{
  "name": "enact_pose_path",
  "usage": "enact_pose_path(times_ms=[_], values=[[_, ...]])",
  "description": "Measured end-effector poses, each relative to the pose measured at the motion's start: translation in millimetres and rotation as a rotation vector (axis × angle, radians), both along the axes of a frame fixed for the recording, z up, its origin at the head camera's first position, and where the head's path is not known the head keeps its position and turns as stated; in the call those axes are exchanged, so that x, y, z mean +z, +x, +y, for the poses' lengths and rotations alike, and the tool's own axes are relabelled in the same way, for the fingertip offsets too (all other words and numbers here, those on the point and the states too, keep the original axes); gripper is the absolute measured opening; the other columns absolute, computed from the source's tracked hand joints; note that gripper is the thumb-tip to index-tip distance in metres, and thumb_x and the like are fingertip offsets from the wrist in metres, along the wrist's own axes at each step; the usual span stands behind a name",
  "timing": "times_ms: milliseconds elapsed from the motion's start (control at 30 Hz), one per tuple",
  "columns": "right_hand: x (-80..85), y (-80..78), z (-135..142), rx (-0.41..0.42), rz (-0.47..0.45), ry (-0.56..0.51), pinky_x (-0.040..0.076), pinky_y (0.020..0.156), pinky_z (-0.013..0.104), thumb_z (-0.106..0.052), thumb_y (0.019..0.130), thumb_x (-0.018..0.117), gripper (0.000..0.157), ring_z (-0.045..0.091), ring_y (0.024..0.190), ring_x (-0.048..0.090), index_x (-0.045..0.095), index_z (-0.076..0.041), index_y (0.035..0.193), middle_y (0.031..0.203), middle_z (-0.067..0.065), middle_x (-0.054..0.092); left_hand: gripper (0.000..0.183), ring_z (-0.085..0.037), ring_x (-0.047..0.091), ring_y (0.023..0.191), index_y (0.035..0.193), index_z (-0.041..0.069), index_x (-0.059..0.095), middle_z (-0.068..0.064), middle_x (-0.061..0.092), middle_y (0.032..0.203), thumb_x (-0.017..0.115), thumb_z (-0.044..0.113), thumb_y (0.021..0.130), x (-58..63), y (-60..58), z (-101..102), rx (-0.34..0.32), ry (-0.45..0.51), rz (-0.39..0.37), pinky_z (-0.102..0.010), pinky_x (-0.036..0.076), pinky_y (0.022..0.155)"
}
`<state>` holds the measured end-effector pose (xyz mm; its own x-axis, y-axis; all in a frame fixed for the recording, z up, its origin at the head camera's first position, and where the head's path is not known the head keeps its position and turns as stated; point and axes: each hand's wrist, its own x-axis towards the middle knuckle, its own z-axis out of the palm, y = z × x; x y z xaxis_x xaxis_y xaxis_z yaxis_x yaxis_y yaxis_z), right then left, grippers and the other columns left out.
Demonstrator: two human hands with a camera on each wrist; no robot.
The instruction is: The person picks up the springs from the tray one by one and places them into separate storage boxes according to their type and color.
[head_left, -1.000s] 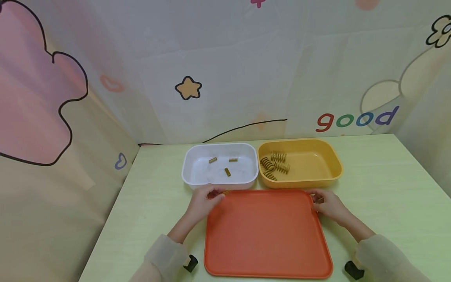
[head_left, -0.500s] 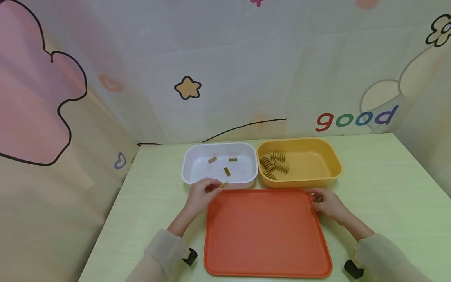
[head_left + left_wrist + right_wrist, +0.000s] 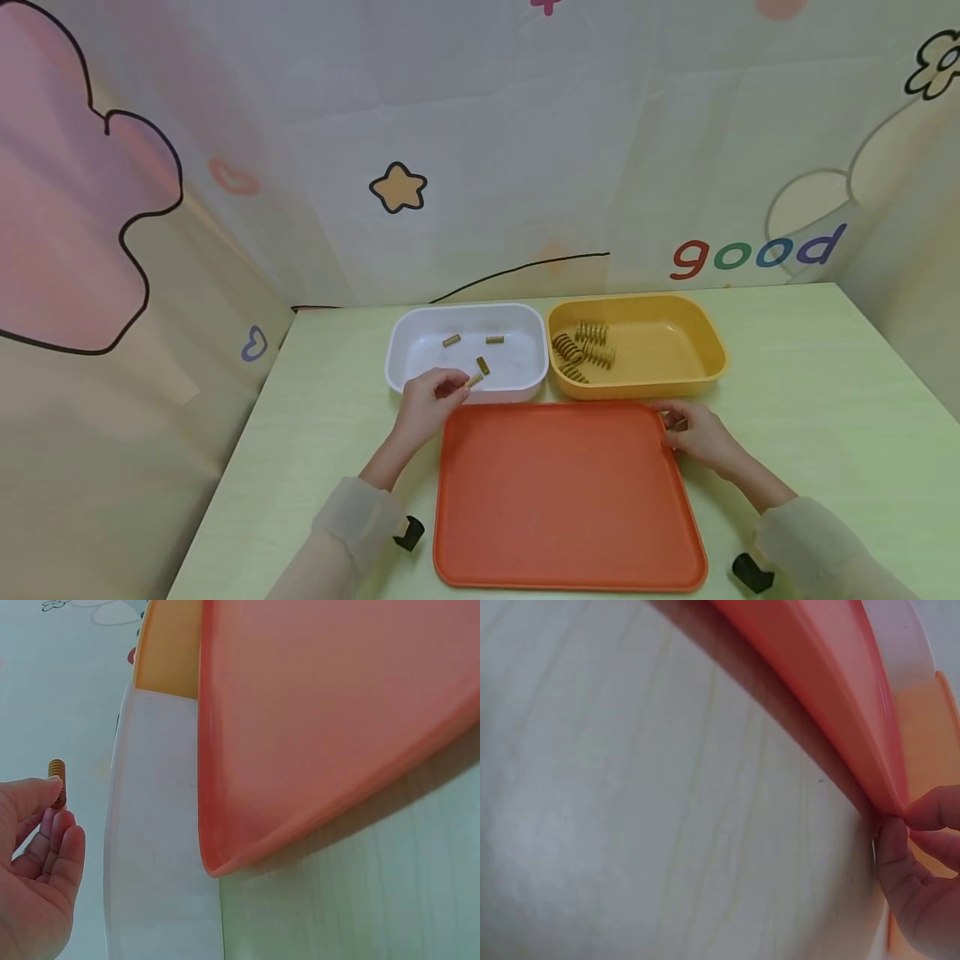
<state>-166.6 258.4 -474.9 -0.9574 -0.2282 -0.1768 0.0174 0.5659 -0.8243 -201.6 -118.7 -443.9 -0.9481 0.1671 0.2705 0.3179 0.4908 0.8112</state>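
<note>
My left hand [image 3: 426, 407] pinches a small brass coil spring [image 3: 474, 381] between thumb and fingers, over the near rim of the white bin [image 3: 397, 350]. In the left wrist view the spring [image 3: 57, 774] stands nearly upright at the fingertips. Three small springs, one of them a dark spring [image 3: 483, 366], lie apart in that bin. At the far right corner of the orange tray [image 3: 570, 492], my right hand [image 3: 697, 433] grips the edge. The right wrist view shows the tray's corner between the fingers of my right hand [image 3: 926, 892].
Beside the white bin stands a yellow bin [image 3: 667, 350], with several larger coil springs [image 3: 592, 334] bunched at its left end. Both bins sit behind the tray on a pale wooden table [image 3: 810, 392]. A printed cloth [image 3: 510, 167] hangs behind the table.
My left hand has risen from the tray's far left corner and moved back over the white bin's near rim, carrying the spring. The right hand stays at its corner.
</note>
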Motion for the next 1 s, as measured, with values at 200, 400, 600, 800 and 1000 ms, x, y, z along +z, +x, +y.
enact_pose_path(times_ms=[200, 400, 600, 800, 1000], values=[[-0.9, -0.7, 0.1, -0.001, 0.009, 0.004, 0.048, 0.053, 0.026, 0.005, 0.075, 0.051, 0.045, 0.013, 0.068, 0.051, 0.046, 0.010, 0.119, 0.088, 0.016, 0.051, 0.013, -0.014, 0.057, 0.071, 0.088, 0.003, 0.067, -0.008, 0.064, 0.080, 0.066, 0.005, 0.075, 1.3, -4.8, 0.0, 0.013, -0.017, -0.007, -0.020, 0.048, 0.064], [-1.0, -1.0, 0.8, -0.001, 0.007, 0.007, 0.048, 0.054, 0.026, 0.005, 0.075, 0.050, 0.045, 0.013, 0.068, 0.051, 0.046, 0.010, 0.119, 0.088, 0.016, 0.051, 0.014, -0.016, 0.058, 0.071, 0.088, 0.002, 0.067, -0.008, 0.065, 0.080, 0.066, 0.004, 0.075, 2.0, -12.2, -1.2, 0.014, -0.035, 0.012, -0.021, 0.049, 0.065], [-1.5, -0.7, 0.6, -0.005, -0.001, -0.008, 0.049, 0.054, 0.026, 0.004, 0.076, 0.051, 0.044, 0.013, 0.068, 0.052, 0.045, 0.010, 0.119, 0.089, 0.017, 0.051, 0.013, -0.016, 0.058, 0.071, 0.089, 0.003, 0.067, -0.008, 0.065, 0.081, 0.066, 0.005, 0.076, 1.7, -20.1, -2.0, 0.024, -0.073, 0.022, -0.021, 0.049, 0.065], [-1.6, -0.1, 0.6, -0.007, 0.000, -0.011, 0.048, 0.053, 0.026, 0.004, 0.076, 0.053, 0.044, 0.012, 0.068, 0.052, 0.045, 0.010, 0.119, 0.090, 0.018, 0.051, 0.014, -0.017, 0.059, 0.072, 0.088, 0.003, 0.066, -0.008, 0.064, 0.080, 0.066, 0.005, 0.075, 1.2, -25.3, -0.6, 0.000, -0.104, 0.073, -0.024, 0.050, 0.067], [-1.6, 0.1, 0.4, -0.008, 0.006, 0.002, 0.048, 0.052, 0.027, 0.005, 0.076, 0.052, 0.044, 0.013, 0.067, 0.051, 0.046, 0.010, 0.119, 0.089, 0.017, 0.051, 0.012, -0.016, 0.057, 0.069, 0.087, 0.003, 0.066, -0.007, 0.064, 0.077, 0.066, 0.005, 0.075, -0.9, -30.3, 1.7, 0.001, -0.135, 0.085, -0.022, 0.048, 0.065]])
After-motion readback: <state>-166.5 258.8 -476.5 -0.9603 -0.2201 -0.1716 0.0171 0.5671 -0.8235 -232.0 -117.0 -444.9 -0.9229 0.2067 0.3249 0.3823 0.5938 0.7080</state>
